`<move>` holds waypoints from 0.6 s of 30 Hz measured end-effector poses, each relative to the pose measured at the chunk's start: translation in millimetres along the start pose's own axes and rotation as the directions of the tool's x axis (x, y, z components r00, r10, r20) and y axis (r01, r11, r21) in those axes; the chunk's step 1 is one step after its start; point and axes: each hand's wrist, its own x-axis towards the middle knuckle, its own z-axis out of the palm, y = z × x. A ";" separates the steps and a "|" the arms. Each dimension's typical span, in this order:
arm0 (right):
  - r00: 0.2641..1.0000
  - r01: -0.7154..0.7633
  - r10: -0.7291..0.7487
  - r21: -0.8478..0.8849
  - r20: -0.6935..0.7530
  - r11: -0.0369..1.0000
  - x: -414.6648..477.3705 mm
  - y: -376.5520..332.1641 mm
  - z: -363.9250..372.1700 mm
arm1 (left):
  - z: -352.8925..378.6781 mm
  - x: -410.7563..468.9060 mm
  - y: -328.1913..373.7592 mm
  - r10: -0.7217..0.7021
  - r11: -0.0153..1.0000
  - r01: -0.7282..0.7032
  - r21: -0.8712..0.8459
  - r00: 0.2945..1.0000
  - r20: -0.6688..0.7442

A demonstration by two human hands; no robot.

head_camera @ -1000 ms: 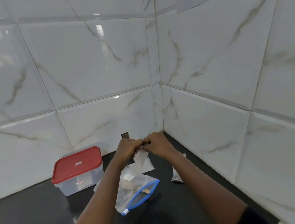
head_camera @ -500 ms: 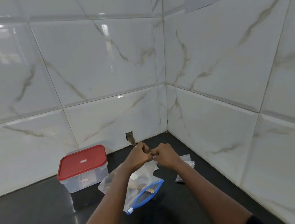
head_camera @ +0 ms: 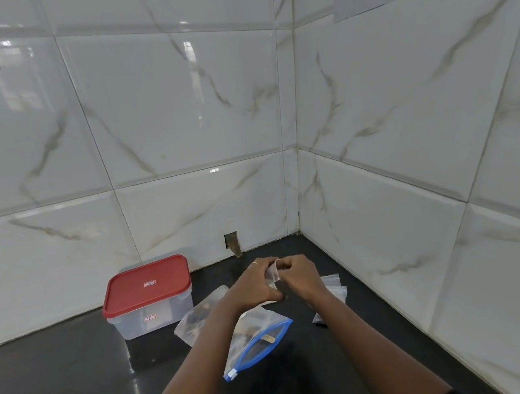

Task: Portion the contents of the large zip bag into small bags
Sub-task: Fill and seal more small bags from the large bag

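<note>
Grip: left hand [head_camera: 256, 286], right hand [head_camera: 300, 273] both pinching small bag [head_camera: 273, 272] above large zip bag [head_camera: 262, 326].

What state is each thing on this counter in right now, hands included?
Large zip bag: lying down, zip open.
Small bag: pinched by both hands; seal hidden.
Left hand: pinching the small bag.
Right hand: pinching the small bag.
Red-lidded container: lid on.
Spare small bags: lying flat, untouched.
</note>
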 end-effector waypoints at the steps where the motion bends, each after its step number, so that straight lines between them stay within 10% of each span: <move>1: 1.000 0.000 0.000 -0.013 0.017 1.000 0.7 0.5 0.7 | 0.3 1.2 -0.8 -0.007 1.000 0.007 0.010 1.000 -0.029; 18: 0.989 0.137 -0.131 -0.104 0.068 0.985 1.4 3.7 -5.5 | 2.2 -6.1 -6.6 -0.047 0.998 0.043 -0.050 0.996 -0.070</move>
